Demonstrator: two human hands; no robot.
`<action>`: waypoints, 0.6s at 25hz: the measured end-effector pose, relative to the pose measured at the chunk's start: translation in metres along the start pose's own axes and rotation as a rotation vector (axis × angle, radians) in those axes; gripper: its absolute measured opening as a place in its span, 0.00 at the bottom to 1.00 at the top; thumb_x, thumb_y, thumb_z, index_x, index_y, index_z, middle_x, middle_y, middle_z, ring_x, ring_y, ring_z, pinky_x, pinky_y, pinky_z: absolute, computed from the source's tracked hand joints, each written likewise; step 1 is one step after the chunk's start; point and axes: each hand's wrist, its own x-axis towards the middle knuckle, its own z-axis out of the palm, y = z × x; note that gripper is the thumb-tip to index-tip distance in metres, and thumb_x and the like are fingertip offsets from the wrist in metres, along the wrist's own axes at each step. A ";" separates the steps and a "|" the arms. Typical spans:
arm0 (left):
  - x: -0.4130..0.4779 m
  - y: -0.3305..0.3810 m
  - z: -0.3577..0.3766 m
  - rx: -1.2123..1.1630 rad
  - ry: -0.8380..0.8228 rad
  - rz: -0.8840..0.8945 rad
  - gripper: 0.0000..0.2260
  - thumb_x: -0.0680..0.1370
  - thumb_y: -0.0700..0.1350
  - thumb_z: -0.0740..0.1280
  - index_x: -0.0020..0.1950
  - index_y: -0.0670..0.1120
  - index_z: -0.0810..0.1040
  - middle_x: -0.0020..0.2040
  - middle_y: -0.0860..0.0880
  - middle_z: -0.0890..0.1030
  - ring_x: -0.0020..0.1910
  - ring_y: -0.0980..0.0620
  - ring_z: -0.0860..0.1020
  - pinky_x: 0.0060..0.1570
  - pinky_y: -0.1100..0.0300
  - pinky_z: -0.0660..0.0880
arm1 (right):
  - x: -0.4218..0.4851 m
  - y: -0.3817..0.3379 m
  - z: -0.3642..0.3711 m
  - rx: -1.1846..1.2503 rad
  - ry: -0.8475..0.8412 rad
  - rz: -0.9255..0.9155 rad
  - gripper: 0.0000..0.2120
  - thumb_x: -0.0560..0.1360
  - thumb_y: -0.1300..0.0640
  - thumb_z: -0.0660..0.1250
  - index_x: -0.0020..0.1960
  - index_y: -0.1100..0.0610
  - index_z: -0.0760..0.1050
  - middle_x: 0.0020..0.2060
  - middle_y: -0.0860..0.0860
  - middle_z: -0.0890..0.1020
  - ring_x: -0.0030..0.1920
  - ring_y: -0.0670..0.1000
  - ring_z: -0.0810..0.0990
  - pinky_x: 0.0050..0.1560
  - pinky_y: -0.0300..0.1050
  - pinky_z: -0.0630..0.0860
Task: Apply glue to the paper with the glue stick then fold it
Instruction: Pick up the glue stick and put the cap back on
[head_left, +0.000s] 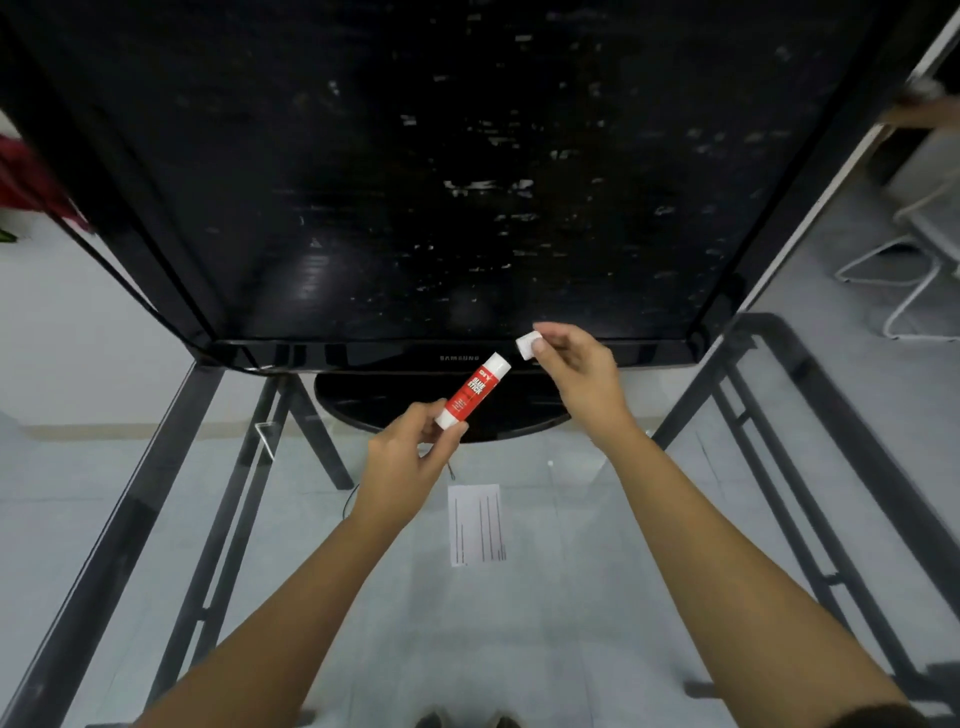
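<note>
From the head camera we see our left hand (410, 457) with fingers clamped on the base of the red-and-white glue stick (474, 391), which tilts toward 1 o'clock. Our right hand (582, 375) pinches the white cap (529, 345), just off the stick's tip. The paper (476, 525) lies flat on the glass table (597, 519) at 6 o'clock of the hands, before the monitor (415, 182).

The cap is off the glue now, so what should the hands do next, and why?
Probably bring the glue stick down to the paper. The left hand holds the stick up in the air by its bottom end, the right hand pinches the white cap apart from it, and the paper lies flat on the glass table below, untouched by either hand.
</note>
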 end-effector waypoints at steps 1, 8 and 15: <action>0.003 0.003 -0.002 -0.015 0.007 0.012 0.14 0.72 0.47 0.69 0.55 0.42 0.77 0.46 0.54 0.80 0.40 0.66 0.76 0.40 0.81 0.69 | -0.002 -0.009 0.001 0.057 -0.010 -0.006 0.09 0.76 0.54 0.66 0.56 0.48 0.77 0.50 0.44 0.82 0.53 0.42 0.80 0.53 0.35 0.76; 0.008 0.015 -0.013 -0.025 0.022 0.105 0.14 0.73 0.46 0.69 0.55 0.40 0.77 0.48 0.46 0.82 0.44 0.57 0.80 0.40 0.75 0.73 | -0.017 -0.034 0.003 0.113 -0.071 -0.039 0.10 0.76 0.55 0.65 0.57 0.51 0.76 0.52 0.49 0.81 0.54 0.45 0.79 0.54 0.37 0.76; 0.009 0.013 -0.022 0.037 -0.033 0.160 0.15 0.72 0.44 0.71 0.56 0.39 0.77 0.49 0.42 0.82 0.46 0.53 0.80 0.41 0.69 0.74 | -0.026 -0.034 0.002 0.062 -0.185 -0.025 0.11 0.76 0.56 0.65 0.58 0.51 0.76 0.50 0.45 0.81 0.52 0.41 0.79 0.48 0.32 0.76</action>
